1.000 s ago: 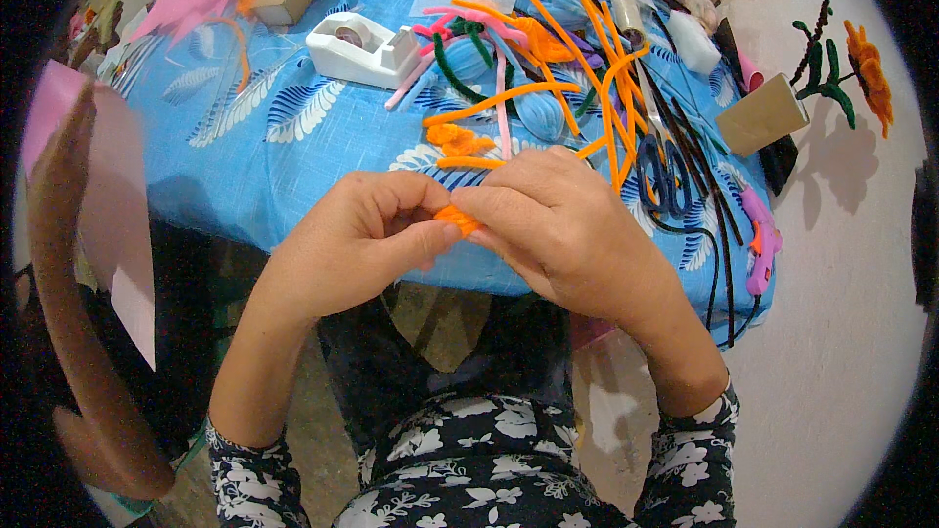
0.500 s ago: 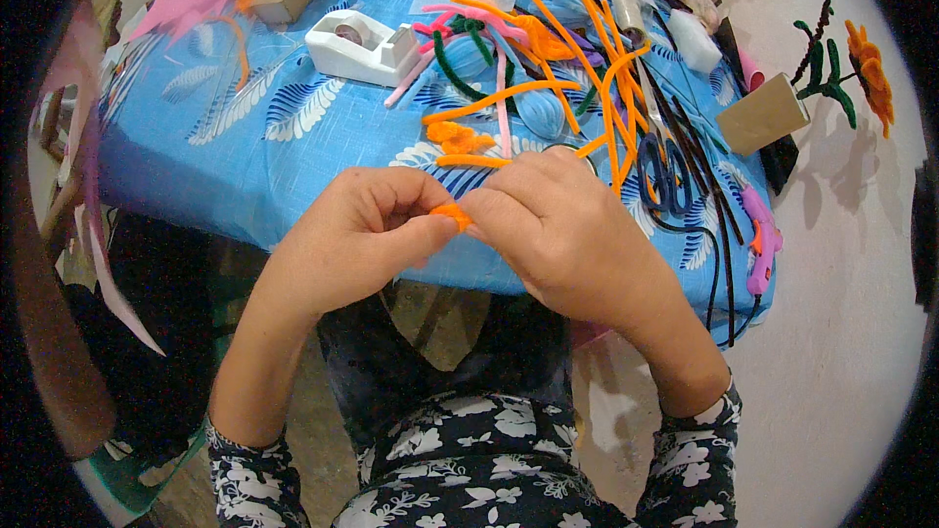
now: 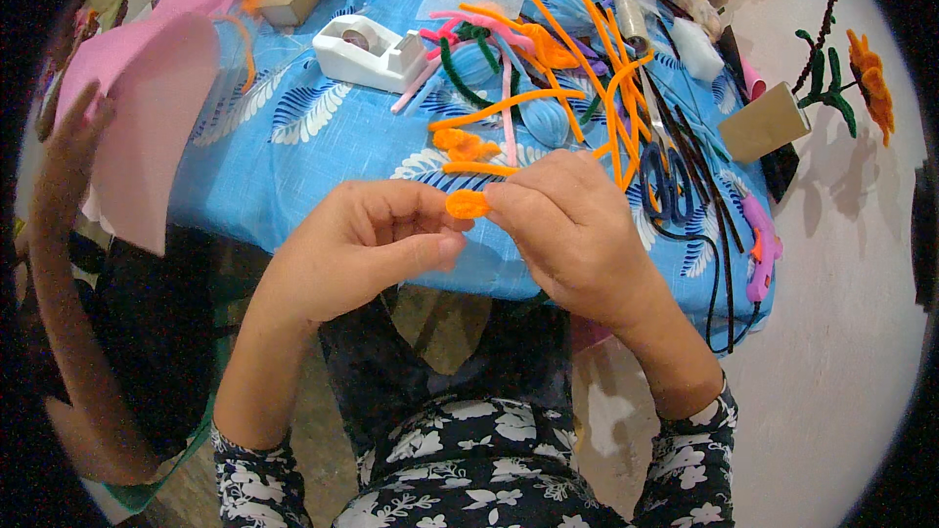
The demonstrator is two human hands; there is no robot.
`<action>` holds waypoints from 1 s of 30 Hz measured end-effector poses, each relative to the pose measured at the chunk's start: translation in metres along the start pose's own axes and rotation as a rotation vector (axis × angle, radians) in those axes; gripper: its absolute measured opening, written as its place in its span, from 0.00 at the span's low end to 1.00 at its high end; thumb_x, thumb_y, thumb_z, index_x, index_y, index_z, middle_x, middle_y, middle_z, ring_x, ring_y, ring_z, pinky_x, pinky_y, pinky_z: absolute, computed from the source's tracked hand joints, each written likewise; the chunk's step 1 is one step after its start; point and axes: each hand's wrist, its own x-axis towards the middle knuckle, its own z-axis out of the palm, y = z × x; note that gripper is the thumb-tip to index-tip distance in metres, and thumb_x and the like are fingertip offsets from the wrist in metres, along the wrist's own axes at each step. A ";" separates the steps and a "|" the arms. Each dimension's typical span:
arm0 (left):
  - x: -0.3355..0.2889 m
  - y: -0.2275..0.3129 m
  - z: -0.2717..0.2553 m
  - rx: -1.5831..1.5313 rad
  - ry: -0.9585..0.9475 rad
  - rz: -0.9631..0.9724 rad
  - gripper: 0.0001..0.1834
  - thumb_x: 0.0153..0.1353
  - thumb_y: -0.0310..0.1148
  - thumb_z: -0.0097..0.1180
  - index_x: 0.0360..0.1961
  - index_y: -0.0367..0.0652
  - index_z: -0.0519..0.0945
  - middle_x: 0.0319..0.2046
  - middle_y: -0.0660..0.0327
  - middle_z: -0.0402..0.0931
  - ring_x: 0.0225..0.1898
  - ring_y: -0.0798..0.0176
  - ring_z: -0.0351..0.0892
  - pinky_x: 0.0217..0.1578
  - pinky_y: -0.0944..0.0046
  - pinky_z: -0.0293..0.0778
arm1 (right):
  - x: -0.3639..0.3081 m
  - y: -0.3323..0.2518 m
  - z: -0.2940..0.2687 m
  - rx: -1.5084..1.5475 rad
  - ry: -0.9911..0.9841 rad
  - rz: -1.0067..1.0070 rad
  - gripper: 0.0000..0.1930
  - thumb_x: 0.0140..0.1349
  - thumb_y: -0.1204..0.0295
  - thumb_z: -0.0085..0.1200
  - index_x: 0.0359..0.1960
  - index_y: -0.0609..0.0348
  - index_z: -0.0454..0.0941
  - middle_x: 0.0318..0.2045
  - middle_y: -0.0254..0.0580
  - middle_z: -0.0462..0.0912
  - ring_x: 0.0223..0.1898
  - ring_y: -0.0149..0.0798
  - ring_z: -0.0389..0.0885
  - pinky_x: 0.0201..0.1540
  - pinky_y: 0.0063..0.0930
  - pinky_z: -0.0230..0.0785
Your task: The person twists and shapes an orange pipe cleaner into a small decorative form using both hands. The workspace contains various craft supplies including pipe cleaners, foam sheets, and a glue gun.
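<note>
An orange pipe cleaner loop, bent into a small oval, is pinched in the thumb and fingers of my right hand above the table's near edge. My left hand is beside it, thumb apart from the curled fingers. Its index fingertip meets the loop's left end. Just beyond my hands lie a straight orange pipe cleaner and a bent orange pipe cleaner piece. Dark-handled scissors rest to the right, next to several long orange pipe cleaners.
A white tape dispenser stands at the far left on the blue patterned tablecloth. A pink glue gun lies at the right edge. Farther right is an orange pipe cleaner flower. At left, another person's hand holds a pink sheet.
My left thumb has come away from the orange loop, which now shows more fully in my right hand. At left, the other person's hand and pink sheet have swung into fuller view.
</note>
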 end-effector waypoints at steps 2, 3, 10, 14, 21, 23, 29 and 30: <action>0.000 0.000 0.000 0.003 0.009 0.003 0.12 0.52 0.31 0.57 0.37 0.36 0.76 0.28 0.65 0.76 0.28 0.75 0.74 0.28 0.77 0.68 | -0.001 0.001 -0.001 -0.016 0.004 -0.007 0.07 0.46 0.72 0.47 0.28 0.58 0.71 0.25 0.37 0.71 0.29 0.40 0.71 0.30 0.32 0.61; 0.001 0.000 0.000 0.010 0.013 0.000 0.12 0.52 0.31 0.56 0.37 0.36 0.76 0.28 0.65 0.76 0.28 0.75 0.74 0.28 0.77 0.68 | -0.001 0.002 -0.001 -0.019 0.011 -0.015 0.07 0.46 0.72 0.47 0.28 0.58 0.71 0.25 0.37 0.71 0.29 0.40 0.71 0.30 0.32 0.60; 0.006 -0.003 0.003 0.083 0.088 0.087 0.09 0.56 0.32 0.52 0.34 0.37 0.75 0.26 0.64 0.76 0.27 0.73 0.74 0.26 0.76 0.66 | 0.000 0.001 0.000 -0.007 0.014 -0.040 0.05 0.46 0.72 0.47 0.26 0.57 0.70 0.23 0.36 0.70 0.28 0.39 0.71 0.29 0.32 0.60; 0.009 -0.001 0.006 0.131 0.089 0.118 0.09 0.56 0.31 0.52 0.33 0.36 0.75 0.26 0.64 0.75 0.27 0.73 0.74 0.27 0.76 0.67 | 0.000 0.002 0.001 -0.007 -0.001 -0.030 0.04 0.46 0.71 0.47 0.24 0.56 0.69 0.22 0.36 0.69 0.28 0.39 0.71 0.29 0.32 0.60; 0.006 -0.008 0.004 0.097 0.029 0.097 0.12 0.52 0.27 0.55 0.38 0.35 0.75 0.31 0.62 0.75 0.30 0.70 0.74 0.31 0.75 0.68 | -0.003 0.006 0.003 0.062 0.070 0.110 0.04 0.45 0.75 0.49 0.23 0.57 0.69 0.22 0.39 0.71 0.27 0.43 0.71 0.29 0.34 0.61; 0.005 -0.006 0.004 0.096 0.056 0.074 0.14 0.52 0.27 0.55 0.40 0.35 0.74 0.32 0.61 0.75 0.31 0.70 0.75 0.31 0.75 0.68 | -0.002 0.009 -0.001 0.086 0.082 0.207 0.04 0.45 0.77 0.50 0.24 0.58 0.69 0.22 0.40 0.71 0.27 0.45 0.71 0.29 0.35 0.61; 0.010 -0.004 0.007 0.049 0.172 0.124 0.15 0.55 0.31 0.52 0.42 0.35 0.73 0.32 0.61 0.75 0.30 0.71 0.74 0.29 0.74 0.67 | 0.002 0.009 -0.004 0.023 0.081 0.216 0.06 0.45 0.80 0.56 0.26 0.61 0.73 0.23 0.42 0.74 0.26 0.44 0.73 0.29 0.33 0.63; 0.013 -0.002 0.011 0.052 0.197 0.117 0.14 0.56 0.32 0.51 0.42 0.35 0.73 0.32 0.62 0.76 0.29 0.71 0.74 0.28 0.74 0.67 | 0.002 0.010 -0.004 0.027 0.070 0.193 0.06 0.45 0.81 0.56 0.26 0.61 0.73 0.23 0.42 0.74 0.26 0.43 0.72 0.29 0.33 0.63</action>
